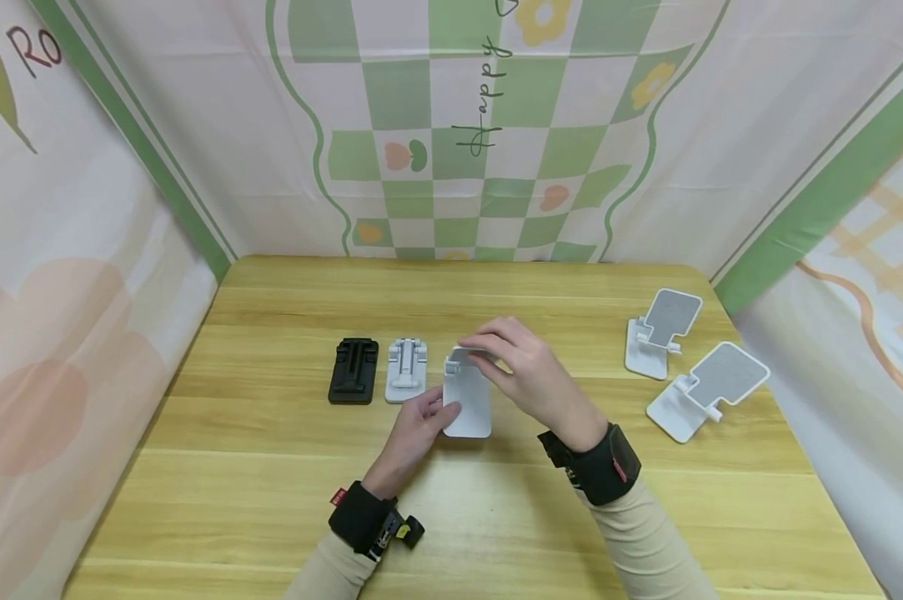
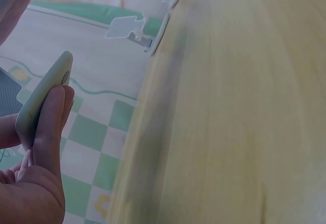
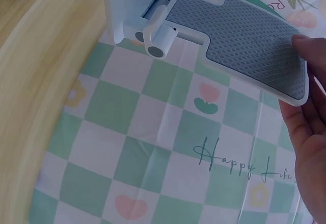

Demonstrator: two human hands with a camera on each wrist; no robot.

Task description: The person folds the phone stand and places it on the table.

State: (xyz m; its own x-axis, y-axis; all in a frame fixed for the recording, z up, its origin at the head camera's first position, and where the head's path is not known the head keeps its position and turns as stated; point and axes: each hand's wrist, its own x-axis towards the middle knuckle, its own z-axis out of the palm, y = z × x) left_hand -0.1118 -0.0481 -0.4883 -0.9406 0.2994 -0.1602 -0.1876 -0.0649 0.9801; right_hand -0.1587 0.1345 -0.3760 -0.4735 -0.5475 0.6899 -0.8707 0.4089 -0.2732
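Past a folded black stand (image 1: 353, 372) and a folded white stand (image 1: 406, 367), the left hand (image 1: 413, 425) pinches the lower left edge of a partly opened stand (image 1: 469, 408), raised between both hands. From its right, the right hand (image 1: 528, 372) arches over, pinching its padded plate (image 3: 254, 46). Two opened stands (image 1: 730, 375) sit farther right.

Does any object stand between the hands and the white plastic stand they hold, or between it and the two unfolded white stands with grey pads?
Nothing separates them: the left hand holds the white plastic stand and the right hand pinches its padded plate. Toward the unfolded stands, only that hand intervenes in the head view.
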